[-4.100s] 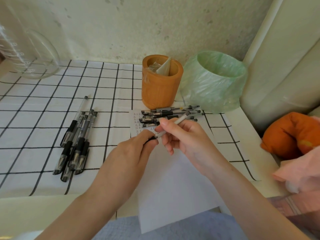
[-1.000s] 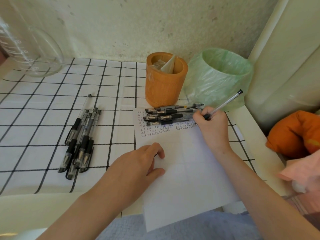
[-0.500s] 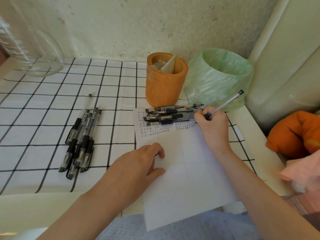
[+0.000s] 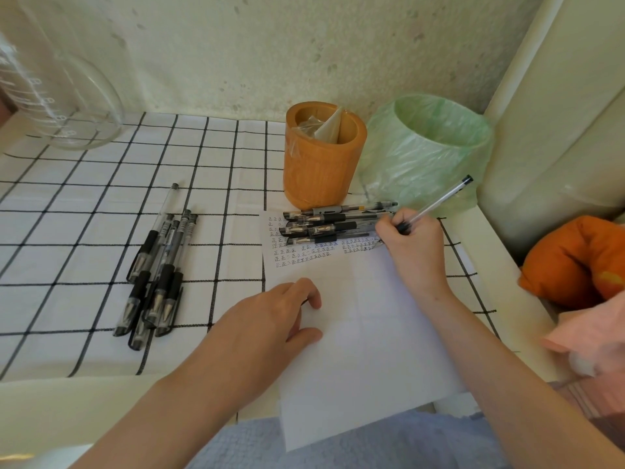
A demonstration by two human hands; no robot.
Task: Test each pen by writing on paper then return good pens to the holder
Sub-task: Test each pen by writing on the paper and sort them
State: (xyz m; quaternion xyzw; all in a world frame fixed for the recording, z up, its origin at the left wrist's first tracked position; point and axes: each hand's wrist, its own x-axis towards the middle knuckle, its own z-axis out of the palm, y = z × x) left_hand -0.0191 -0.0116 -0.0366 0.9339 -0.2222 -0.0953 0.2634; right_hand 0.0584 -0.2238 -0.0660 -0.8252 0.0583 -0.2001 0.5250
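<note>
My right hand (image 4: 411, 247) grips a clear pen (image 4: 439, 201) in a writing hold, its tip down on the white paper (image 4: 355, 333) beside rows of small written marks (image 4: 304, 255). My left hand (image 4: 267, 319) rests on the paper's left part with fingers loosely curled, holding it down. Several black-grip pens (image 4: 331, 225) lie across the paper's top edge. Another pile of several pens (image 4: 155, 275) lies on the checked cloth to the left. The orange pen holder (image 4: 323, 170) stands behind the paper with clear wrapping inside it.
A bin lined with a green plastic bag (image 4: 426, 154) stands right of the holder. A big glass measuring vessel (image 4: 57, 96) sits at the back left. An orange cushion (image 4: 575, 262) and pink cloth (image 4: 588, 336) lie off the table's right edge.
Four seconds ago both hands held the pen above the paper. Since then my right hand took it to the marks and my left hand settled on the paper. Little has moved in the last second.
</note>
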